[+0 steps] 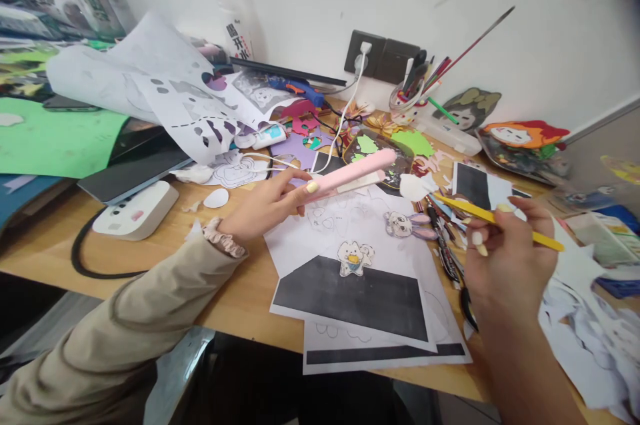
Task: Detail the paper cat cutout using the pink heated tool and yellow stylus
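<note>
Cluttered desk (240,305) | left hand (265,205) grips pink sealer (353,174) above printed sheets (360,278) | right hand (505,245) grips yellow pencil (500,220) beside sheets' right edge

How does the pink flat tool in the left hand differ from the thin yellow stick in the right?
The pink flat tool is broad, pale and thick; the thin yellow stick is slim and bright. The left hand grips the pink tool at its near end, while the right hand pinches the stick along its middle. Both are long, held above the papers, angled toward the cutouts.
</note>
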The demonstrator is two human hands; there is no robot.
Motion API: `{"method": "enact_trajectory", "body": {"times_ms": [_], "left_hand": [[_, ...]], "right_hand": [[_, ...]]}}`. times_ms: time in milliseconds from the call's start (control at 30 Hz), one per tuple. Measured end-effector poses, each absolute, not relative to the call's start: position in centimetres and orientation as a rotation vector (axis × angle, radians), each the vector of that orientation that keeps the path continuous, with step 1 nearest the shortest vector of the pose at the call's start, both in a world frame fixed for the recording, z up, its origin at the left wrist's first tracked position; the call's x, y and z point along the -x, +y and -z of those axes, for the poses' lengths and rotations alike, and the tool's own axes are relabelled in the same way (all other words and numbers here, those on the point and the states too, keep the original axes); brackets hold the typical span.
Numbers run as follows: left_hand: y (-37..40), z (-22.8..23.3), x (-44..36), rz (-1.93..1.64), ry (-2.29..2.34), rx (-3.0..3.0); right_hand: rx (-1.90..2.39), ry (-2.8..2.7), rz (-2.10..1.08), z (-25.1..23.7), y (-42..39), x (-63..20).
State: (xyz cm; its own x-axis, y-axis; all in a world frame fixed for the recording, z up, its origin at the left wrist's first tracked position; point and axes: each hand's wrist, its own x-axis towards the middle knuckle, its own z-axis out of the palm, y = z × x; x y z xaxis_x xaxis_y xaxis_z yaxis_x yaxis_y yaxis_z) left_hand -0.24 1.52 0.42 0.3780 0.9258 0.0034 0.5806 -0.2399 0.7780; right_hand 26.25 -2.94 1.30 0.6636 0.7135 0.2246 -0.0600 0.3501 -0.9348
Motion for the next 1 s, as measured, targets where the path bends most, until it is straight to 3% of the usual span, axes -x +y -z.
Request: {"method": "enact_trajectory", "body": {"times_ms": [400,1000], "left_hand": [[0.9,-0.7,-0.3,-0.483,1.382,-2.02],[1.2,-0.4,-0.2,-0.458,1.419,-2.06]], "right_hand": [[1.192,-0.917,-0.574,-0.1,-3.7,-23.7],[1.222,-1.38,-0.225,0.3,-4.8,-24.2]]}}
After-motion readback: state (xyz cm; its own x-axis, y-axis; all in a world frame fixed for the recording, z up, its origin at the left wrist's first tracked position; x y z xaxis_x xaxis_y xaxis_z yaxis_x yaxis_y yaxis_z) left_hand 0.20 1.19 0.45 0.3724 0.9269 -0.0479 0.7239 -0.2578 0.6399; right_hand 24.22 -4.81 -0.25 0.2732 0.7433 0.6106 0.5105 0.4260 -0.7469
